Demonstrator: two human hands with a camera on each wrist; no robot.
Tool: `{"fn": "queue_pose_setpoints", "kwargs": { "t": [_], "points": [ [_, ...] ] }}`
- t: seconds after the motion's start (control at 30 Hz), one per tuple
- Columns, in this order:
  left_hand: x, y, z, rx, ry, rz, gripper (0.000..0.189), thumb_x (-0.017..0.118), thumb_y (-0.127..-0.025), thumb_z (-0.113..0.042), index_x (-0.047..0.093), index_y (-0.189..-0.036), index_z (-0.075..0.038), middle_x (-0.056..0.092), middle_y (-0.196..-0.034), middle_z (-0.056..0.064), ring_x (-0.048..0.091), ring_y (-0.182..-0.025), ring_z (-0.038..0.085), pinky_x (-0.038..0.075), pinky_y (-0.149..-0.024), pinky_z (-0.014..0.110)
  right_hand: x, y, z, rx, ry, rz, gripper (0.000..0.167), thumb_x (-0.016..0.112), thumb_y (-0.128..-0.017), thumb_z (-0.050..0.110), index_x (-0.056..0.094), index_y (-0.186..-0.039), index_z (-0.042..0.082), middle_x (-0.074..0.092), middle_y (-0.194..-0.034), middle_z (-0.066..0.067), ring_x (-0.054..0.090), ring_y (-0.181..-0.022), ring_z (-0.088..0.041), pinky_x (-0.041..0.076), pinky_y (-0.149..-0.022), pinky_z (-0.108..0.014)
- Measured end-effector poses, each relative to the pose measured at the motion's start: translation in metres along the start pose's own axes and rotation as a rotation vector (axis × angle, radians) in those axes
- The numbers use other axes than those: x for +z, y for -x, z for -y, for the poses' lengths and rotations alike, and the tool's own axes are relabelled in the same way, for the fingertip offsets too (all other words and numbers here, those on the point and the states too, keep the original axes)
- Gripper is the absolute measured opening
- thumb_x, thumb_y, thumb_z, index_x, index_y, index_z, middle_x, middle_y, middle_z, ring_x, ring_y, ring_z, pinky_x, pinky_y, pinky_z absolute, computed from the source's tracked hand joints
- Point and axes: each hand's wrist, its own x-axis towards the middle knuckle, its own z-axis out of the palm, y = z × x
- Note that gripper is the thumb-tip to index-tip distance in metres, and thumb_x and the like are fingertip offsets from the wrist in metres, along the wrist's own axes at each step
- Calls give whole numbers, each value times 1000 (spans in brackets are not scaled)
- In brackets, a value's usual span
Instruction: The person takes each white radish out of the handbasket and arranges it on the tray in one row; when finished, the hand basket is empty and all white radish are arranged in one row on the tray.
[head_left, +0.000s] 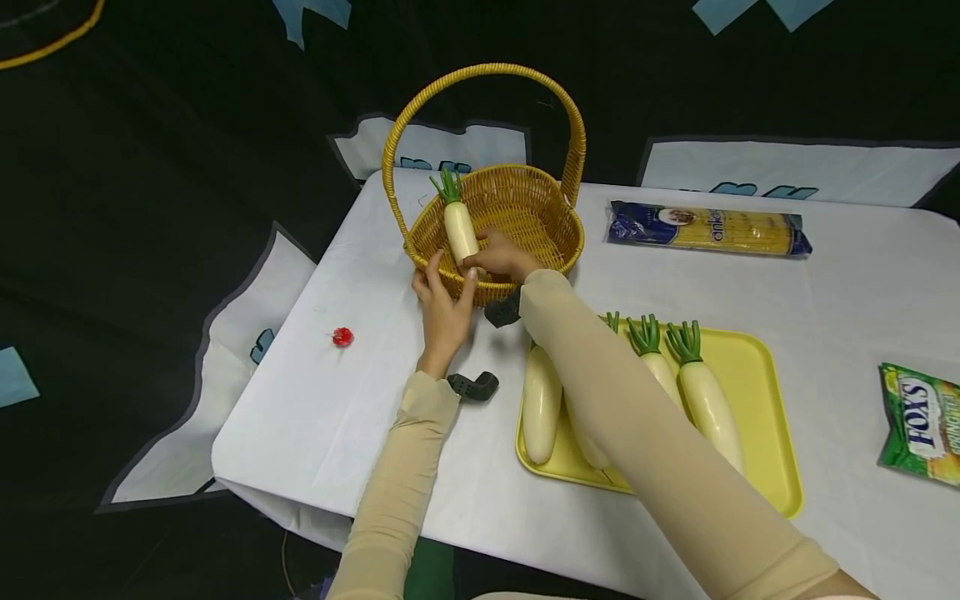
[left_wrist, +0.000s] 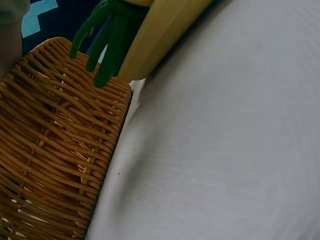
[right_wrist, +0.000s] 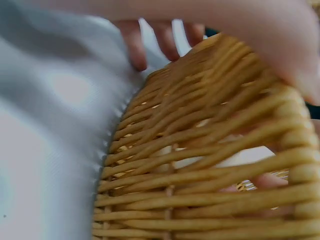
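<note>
A white radish (head_left: 461,229) with green stems leans inside the wicker basket (head_left: 551,225), stems over the far left rim. Reaching into the basket, my right hand (head_left: 504,255) grips the radish's lower end with thumb and fingers. My left hand (head_left: 444,321) touches the basket's front left rim, its fingers spread. In the right wrist view the left hand's fingers (right_wrist: 165,42) lie along the outside of the woven wall (right_wrist: 165,170). The radish is partly visible through the weave there. The left wrist view holds the basket wall (left_wrist: 55,140) and green stems (left_wrist: 112,50).
Right of the basket, a yellow tray (head_left: 772,433) bears several white radishes (head_left: 542,408), partly hidden under my right sleeve. A pasta packet (head_left: 705,229) lies at the back. A green candy bag (head_left: 922,421) is at the right edge, a small red candy (head_left: 342,337) at the left.
</note>
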Motion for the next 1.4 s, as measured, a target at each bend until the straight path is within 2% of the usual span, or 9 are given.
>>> {"fn": "queue_pose_setpoints", "kwargs": {
  "t": [0.2,0.37,0.5,0.6,0.73,0.9,1.2,1.4],
  "points": [
    [3,1,0,10,3,2,66,40,-86,-62,19,-140,-30,12,-141,24,31,-125,44,34,-96,57,0,-1,-5,-23,41,-26,68,64,-84,21,28,-139,4,42,-132,-18,50,-108,-27,45,-84,-38],
    [5,1,-2,16,8,10,67,40,-86,-63,19,-140,-29,13,-141,25,31,-124,44,34,-95,57,-4,2,-8,-8,-48,-18,68,64,-84,16,26,-140,7,47,-125,-18,49,-78,-19,44,-70,-34],
    [7,1,-3,22,11,9,67,40,-86,-62,20,-140,-28,13,-141,24,32,-123,44,35,-95,57,-9,5,-9,0,-103,7,72,64,-84,14,23,-142,10,50,-120,-18,48,-65,-17,45,-69,-35],
    [9,1,-3,24,10,9,67,41,-86,-61,20,-140,-27,13,-141,24,32,-123,44,34,-95,57,-14,6,-9,-5,-120,30,72,62,-85,15,20,-143,11,51,-120,-18,53,-68,-16,48,-75,-36],
    [10,1,-4,9,2,13,65,41,-86,-61,20,-140,-29,12,-142,25,31,-124,45,34,-96,57,-24,10,-8,2,-193,50,72,60,-87,17,18,-144,14,51,-123,-20,60,-86,-23,49,-85,-39],
    [9,1,-5,-6,5,26,68,41,-85,-63,20,-140,-29,10,-142,24,30,-125,46,33,-96,58,-46,21,-5,30,-283,27,72,60,-86,17,17,-144,20,45,-129,-19,56,-107,-33,47,-90,-42],
    [7,0,-3,-4,12,41,69,40,-86,-63,18,-141,-27,7,-143,24,28,-126,46,34,-95,58,-89,52,-3,-14,-270,-23,74,60,-87,22,14,-145,26,45,-132,-15,56,-109,-27,47,-90,-38],
    [2,-2,-1,-10,21,38,68,39,-86,-62,18,-141,-28,8,-142,23,32,-123,45,37,-91,57,-104,84,-6,-61,-228,-48,79,62,-85,27,12,-145,29,44,-132,-13,56,-108,-22,49,-87,-33]
  ]
}}
